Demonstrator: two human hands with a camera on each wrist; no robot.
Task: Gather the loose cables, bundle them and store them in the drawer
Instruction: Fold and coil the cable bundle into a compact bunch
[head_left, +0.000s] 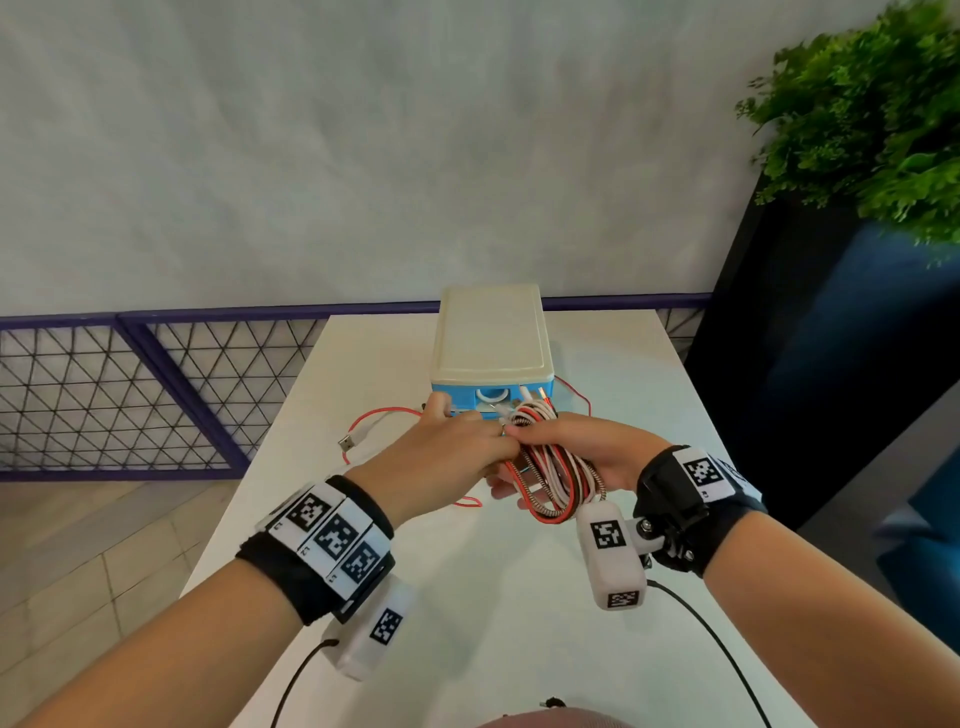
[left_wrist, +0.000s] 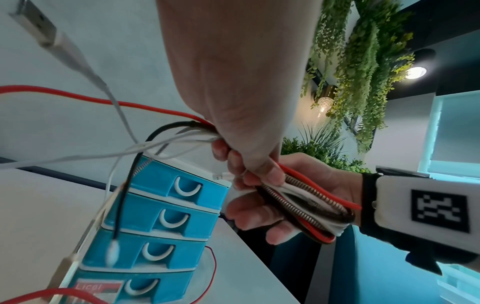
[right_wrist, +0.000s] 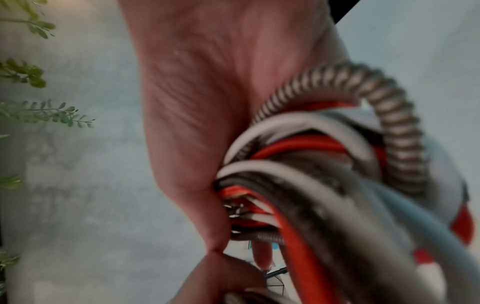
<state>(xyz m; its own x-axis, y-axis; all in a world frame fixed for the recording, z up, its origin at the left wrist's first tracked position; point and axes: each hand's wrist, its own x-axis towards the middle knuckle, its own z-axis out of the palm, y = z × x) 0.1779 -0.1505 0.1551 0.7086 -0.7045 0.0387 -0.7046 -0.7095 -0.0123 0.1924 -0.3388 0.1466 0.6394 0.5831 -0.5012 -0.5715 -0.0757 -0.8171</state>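
a red label (left_wrist: 100, 289) on the bottom drawer of the blue drawer unit (left_wrist: 166, 207) reads "licol"; its smaller print is unreadable.

Looks like an office or lounge: a white table (head_left: 519, 597) beside a purple mesh railing (head_left: 130, 374), hanging greenery (left_wrist: 363, 72), a dark planter (head_left: 810, 338), recessed ceiling light (left_wrist: 415, 72).

Head view looks down from above; both wrist views sit close, sharing the cable bundle (head_left: 556, 467).
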